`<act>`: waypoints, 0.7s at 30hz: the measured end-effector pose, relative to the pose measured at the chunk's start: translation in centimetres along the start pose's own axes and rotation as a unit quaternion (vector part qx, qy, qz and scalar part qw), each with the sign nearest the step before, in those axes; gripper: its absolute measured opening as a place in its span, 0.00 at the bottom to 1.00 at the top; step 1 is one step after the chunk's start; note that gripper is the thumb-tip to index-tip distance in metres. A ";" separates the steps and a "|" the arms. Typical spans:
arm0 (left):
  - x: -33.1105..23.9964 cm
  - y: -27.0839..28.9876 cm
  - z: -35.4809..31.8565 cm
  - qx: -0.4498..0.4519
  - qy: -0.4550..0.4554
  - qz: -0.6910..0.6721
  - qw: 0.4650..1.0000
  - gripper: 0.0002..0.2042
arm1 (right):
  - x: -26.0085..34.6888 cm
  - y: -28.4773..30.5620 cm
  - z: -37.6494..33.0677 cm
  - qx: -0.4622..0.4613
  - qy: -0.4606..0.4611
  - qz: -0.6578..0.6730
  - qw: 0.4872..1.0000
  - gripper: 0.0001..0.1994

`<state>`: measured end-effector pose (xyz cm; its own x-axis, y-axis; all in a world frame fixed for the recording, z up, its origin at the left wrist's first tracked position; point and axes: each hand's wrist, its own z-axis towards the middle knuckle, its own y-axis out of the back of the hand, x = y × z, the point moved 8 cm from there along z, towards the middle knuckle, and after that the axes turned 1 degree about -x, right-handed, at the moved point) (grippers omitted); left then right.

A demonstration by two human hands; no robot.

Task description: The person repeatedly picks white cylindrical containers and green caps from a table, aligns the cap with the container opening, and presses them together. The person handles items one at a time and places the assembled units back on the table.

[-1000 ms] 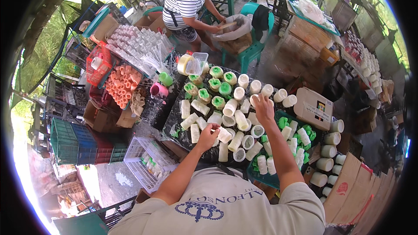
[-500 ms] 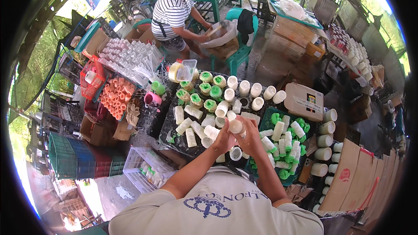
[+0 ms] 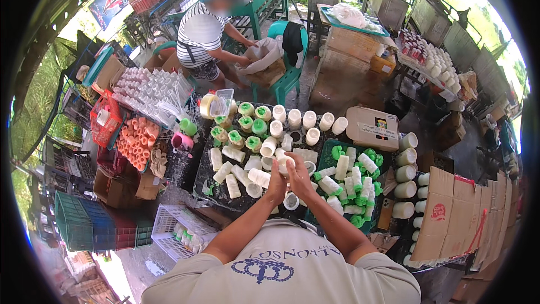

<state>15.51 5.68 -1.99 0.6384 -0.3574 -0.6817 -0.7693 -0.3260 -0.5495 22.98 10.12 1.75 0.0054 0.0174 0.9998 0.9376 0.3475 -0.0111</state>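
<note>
Left hand (image 3: 276, 183) and right hand (image 3: 300, 180): apart a second ago, now together.
Grip: closed around one white cylinder (image 3: 286, 164) from both sides.
White cylinder: held up above the black worktop (image 3: 236, 207).
Both hands: occupied by one piece, neither reaching for another.

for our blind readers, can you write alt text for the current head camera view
A person's left hand and right hand hold a white cylinder above a dark table crowded with similar pieces, some green-topped. To the right is a green tray of white and green pieces; beyond, a co-worker in stripes bends over a bag on a green chair.
</note>
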 end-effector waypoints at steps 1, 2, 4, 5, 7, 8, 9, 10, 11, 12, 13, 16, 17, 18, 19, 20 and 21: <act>-0.3 0.0 -0.6 -0.017 0.016 -0.002 1.000 0.36 | 0.0 -0.2 -0.1 0.014 0.009 0.018 1.000 0.24; -0.5 0.2 -1.3 -0.038 0.030 -0.007 0.999 0.36 | 0.3 -0.5 -0.3 0.036 0.023 0.007 0.999 0.23; 0.3 1.1 -0.8 -0.040 0.047 0.018 0.998 0.37 | -0.9 -0.6 -0.4 0.048 -0.014 0.062 0.997 0.23; 0.9 1.4 -0.6 -0.040 0.055 0.028 0.997 0.37 | -0.6 -0.4 -0.6 0.046 -0.017 0.075 0.996 0.23; 1.1 2.1 -0.3 -0.032 0.038 0.106 0.993 0.39 | 0.3 0.1 -0.9 0.036 -0.004 0.089 0.995 0.23; 0.9 2.0 -0.3 -0.026 0.029 0.148 0.988 0.40 | 1.1 0.3 -0.9 0.025 0.013 0.091 0.995 0.22; 1.0 1.8 -0.3 -0.025 0.028 0.146 0.989 0.40 | 0.9 0.5 -0.9 0.011 0.017 0.079 0.997 0.22; 1.2 1.5 -0.3 -0.024 0.026 0.145 0.989 0.40 | 0.3 0.7 -1.0 -0.004 0.022 0.067 0.998 0.21; 1.2 1.0 -0.3 -0.021 0.025 0.145 0.989 0.40 | 0.2 0.9 -1.1 -0.021 0.028 0.055 0.998 0.21; 0.8 0.3 -0.7 0.006 0.014 0.123 0.992 0.39 | 0.1 1.0 -1.1 -0.052 0.047 0.068 0.995 0.21; 0.8 0.2 -0.6 0.019 0.014 0.125 0.992 0.38 | -0.7 1.2 -1.1 -0.038 0.008 0.103 0.994 0.21; 1.1 0.5 -0.9 0.044 0.014 0.105 0.993 0.33 | -0.4 1.5 -1.7 -0.004 -0.073 0.116 0.991 0.21; 1.4 0.5 -0.8 0.051 0.011 0.116 0.992 0.32 | -0.9 2.0 -1.7 0.001 -0.066 0.115 0.991 0.21; 1.6 0.7 -0.5 0.056 0.007 0.125 0.991 0.32 | -1.8 2.3 -1.4 0.008 -0.060 0.114 0.992 0.22; 1.9 1.0 -0.3 0.061 0.003 0.135 0.989 0.32 | -2.7 2.5 -1.2 0.016 -0.054 0.112 0.992 0.22; 2.0 1.1 -0.3 0.068 0.007 0.134 0.989 0.31 | -3.2 2.6 -1.3 0.006 -0.051 0.122 0.991 0.23; 2.0 1.2 -0.3 0.076 0.011 0.132 0.988 0.31 | -3.6 2.5 -1.7 -0.002 -0.048 0.133 0.990 0.24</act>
<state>15.88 4.31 -3.90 0.4139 -0.4326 -0.8010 -0.9030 -0.0840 -0.4213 25.87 9.38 -1.90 0.2183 0.1973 0.9557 0.9092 0.3146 -0.2727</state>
